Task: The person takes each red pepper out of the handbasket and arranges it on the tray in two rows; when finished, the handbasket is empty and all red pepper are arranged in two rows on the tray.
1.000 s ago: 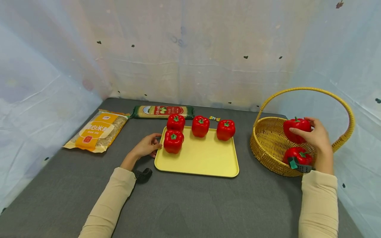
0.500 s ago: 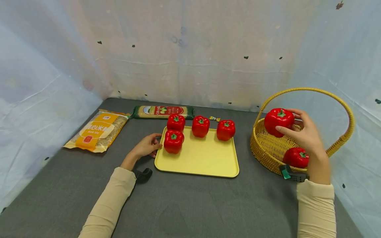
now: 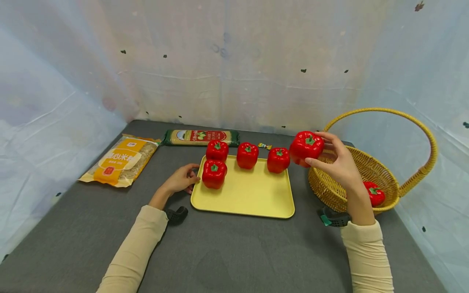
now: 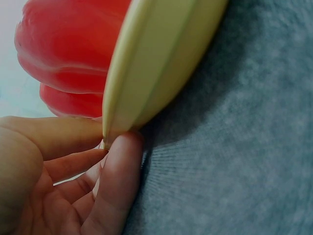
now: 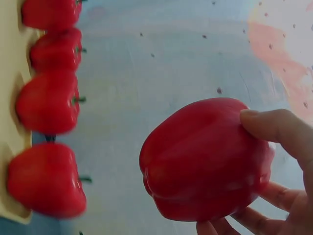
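My right hand grips a red bell pepper by its right side, in the air between the yellow tray and the wicker basket. The right wrist view shows the thumb and fingers around the same bell pepper. At the tray's left edge, my left hand pinches the rim; the left wrist view has its fingertips on both sides of the tray's edge. Several bell peppers stand on the tray, one of them at front left. Another bell pepper lies in the basket, partly hidden by my right arm.
A green pasta packet lies behind the tray, with a small yellow wrapped sweet to its right. An orange and clear bag of grain is at the left. The basket's tall handle arches up at the right. A pale curtain hangs behind.
My right hand has carried the bell pepper left, out from over the basket to near the tray's right side. My left hand has stayed at the tray's edge.
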Demonstrator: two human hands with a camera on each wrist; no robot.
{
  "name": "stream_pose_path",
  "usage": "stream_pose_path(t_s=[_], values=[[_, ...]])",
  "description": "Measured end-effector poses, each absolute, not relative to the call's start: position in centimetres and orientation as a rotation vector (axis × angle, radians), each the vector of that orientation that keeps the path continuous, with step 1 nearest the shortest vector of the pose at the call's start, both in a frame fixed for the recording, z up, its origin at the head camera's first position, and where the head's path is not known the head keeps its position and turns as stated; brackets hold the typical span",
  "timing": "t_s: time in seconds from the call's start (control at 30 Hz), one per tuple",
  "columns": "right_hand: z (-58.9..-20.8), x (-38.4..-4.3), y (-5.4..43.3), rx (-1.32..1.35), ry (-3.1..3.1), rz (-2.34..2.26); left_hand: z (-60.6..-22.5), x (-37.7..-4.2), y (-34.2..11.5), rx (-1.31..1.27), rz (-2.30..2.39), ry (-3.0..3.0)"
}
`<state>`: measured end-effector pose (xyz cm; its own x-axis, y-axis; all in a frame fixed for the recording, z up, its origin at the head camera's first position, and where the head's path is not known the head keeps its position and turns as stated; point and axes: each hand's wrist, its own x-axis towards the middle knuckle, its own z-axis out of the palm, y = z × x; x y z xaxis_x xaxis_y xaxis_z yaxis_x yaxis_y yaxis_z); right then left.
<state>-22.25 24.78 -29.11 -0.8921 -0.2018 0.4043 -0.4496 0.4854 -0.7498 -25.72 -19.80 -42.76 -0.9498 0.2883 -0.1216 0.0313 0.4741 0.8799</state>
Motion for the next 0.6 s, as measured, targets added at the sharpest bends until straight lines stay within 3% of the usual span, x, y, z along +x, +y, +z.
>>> stream_pose_path(t_s=[0.2,0.6], values=[[-28.0,-20.8,20.8,0.669,-2.475,1.428,-42.8,-25.7,-19.8,0.261,1.476,2.458],[-30.4,-21.5,17.0,0.865,-2.491,1.523,-42.7,-25.7,-19.8,0.254,1.475,2.456]])
